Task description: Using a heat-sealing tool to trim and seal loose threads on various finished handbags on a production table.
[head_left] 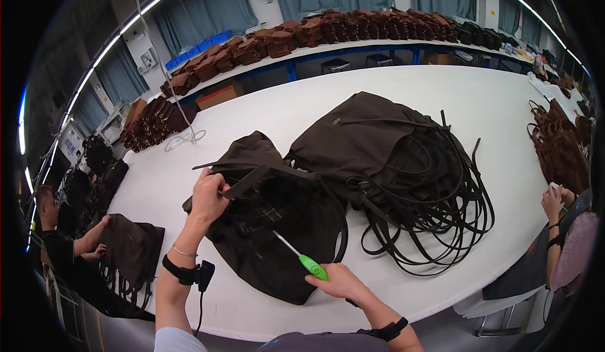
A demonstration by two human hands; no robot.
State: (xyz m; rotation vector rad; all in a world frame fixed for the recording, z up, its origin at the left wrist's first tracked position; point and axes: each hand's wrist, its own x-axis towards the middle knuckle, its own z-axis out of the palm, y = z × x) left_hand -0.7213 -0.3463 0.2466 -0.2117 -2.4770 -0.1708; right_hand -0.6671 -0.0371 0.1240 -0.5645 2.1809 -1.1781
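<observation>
Dark bag [271,226] under work, lying on the white tabletop [391,94] just in front of you. Your left hand [208,198] is closed on a strap at the bag's upper left edge, lifting it slightly. Your right hand [340,281], at the bag's lower right corner, is closed on a green-handled tool [301,256] whose thin metal tip points into the bag's middle. Judged from this, the bag is partway through: the tool is at the fabric, and the bag has not yet been set aside. To the bag's right, touching it, lies a pile of like bags [372,138] with long loose straps [435,220] fanned toward the tabletop's near edge. Whether these are done or waiting cannot be told. Beyond the bag the tabletop is bare and wide. To its left there is a clear strip before the edge, where another person [63,238] handles a further bag. Nearest snag: the strap loops right of the bag.
</observation>
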